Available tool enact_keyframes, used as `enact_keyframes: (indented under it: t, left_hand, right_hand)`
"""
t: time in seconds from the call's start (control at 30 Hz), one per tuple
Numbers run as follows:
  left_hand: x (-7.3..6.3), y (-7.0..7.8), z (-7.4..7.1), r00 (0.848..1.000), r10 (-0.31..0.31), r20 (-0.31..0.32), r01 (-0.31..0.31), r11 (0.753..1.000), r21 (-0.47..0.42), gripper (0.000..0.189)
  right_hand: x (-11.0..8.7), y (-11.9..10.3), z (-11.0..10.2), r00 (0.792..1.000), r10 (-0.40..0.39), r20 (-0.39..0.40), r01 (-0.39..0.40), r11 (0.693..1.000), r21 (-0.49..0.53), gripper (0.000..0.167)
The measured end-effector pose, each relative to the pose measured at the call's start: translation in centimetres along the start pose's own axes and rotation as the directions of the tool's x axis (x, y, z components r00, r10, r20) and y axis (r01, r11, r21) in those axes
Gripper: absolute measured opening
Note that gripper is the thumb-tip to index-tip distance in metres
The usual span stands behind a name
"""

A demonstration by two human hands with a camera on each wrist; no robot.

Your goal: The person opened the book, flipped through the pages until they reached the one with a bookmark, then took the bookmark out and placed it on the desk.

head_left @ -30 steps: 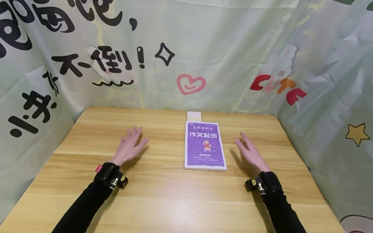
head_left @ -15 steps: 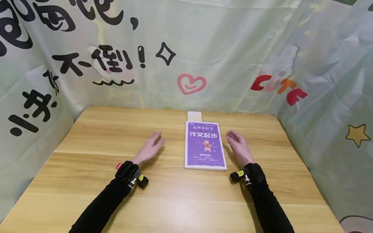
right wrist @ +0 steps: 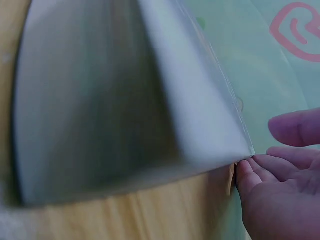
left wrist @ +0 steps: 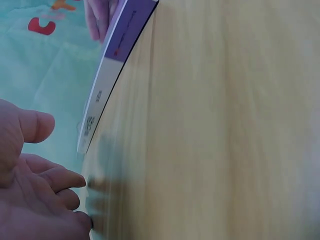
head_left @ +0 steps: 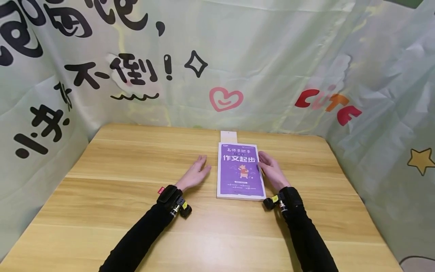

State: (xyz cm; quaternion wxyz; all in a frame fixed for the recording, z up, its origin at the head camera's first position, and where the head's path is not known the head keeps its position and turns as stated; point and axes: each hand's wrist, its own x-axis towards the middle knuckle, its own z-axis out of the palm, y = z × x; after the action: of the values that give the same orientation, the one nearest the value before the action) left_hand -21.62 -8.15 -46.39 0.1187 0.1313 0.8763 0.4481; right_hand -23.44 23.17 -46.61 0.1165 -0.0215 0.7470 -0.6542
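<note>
black sleeves (head_left: 136, 241), black wristbands (head_left: 170, 197), red tag (head_left: 161, 190)

a book (right wrist: 100, 120) fills the upper left, blurred, its side a shadowed grey with a pale strip down the right. the right grip (right wrist: 285, 197), a bare hand, is at lower right, fingertips (right wrist: 247, 170) touching the book's lower right corner, thumb (right wrist: 296, 128) apart above. wooden surface (right wrist: 145, 215) shows below; behind, green cloth (right wrist: 265, 85) bears a pink heart (right wrist: 278, 26), partly cut off.
</note>
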Motion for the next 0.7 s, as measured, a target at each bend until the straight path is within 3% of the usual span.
enact_keyframes:
  t: [0.33,0.7]
  left_hand:
    - [0.6,1.0,1.5,0.998,0.046,0.039,-0.047,0.999,0.018,0.064]
    - [0.4,1.0,2.1,0.992,0.103,0.074,-0.109,0.991,0.074,0.065]
  right_hand:
    - [0.0,0.4,0.1,1.000,-0.003,0.029,0.005,0.998,-0.064,0.071]
    - [-0.2,0.3,0.8,1.000,0.002,0.024,0.000,0.999,-0.052,0.074]
